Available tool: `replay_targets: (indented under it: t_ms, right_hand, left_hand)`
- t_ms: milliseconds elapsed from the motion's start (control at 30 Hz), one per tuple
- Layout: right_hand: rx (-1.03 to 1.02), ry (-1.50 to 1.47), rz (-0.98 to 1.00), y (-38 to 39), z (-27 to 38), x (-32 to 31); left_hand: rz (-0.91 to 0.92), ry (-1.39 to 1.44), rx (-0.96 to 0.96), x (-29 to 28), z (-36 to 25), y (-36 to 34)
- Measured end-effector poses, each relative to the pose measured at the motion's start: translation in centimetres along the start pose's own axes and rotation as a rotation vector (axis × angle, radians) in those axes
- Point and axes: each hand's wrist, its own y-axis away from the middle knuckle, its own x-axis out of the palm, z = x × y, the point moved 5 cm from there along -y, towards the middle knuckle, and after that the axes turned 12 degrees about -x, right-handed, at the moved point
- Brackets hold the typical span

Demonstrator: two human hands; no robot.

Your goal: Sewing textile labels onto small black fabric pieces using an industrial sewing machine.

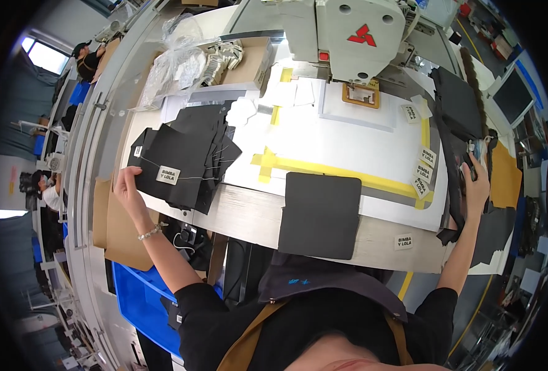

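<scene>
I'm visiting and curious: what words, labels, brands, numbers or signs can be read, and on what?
I won't copy wording or brands, only locate them:
Large white label on the black pile: two dark lines, legible.
White labels at the worktable's right: similar lettering.
Machine head: red emblem.
Apron: blue marking, too small to read.
Small label on the pile's left: unreadable.
</scene>
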Motion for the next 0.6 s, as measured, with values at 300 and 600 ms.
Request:
replay_targets:
  t_ms: [300,600]
  right_hand:
    - [-0.17,-0.102,-0.003,0.6,-0.3,2.2]
    - [-0.326,-0.054,-0.064,0.7,0.5,2.3]
  left_hand:
    - [-0.16,-0.716,0.209,2.9,-3.7,0.6]
    - [0.555,-0.33,0.311,23.5,-5.0,6.8]
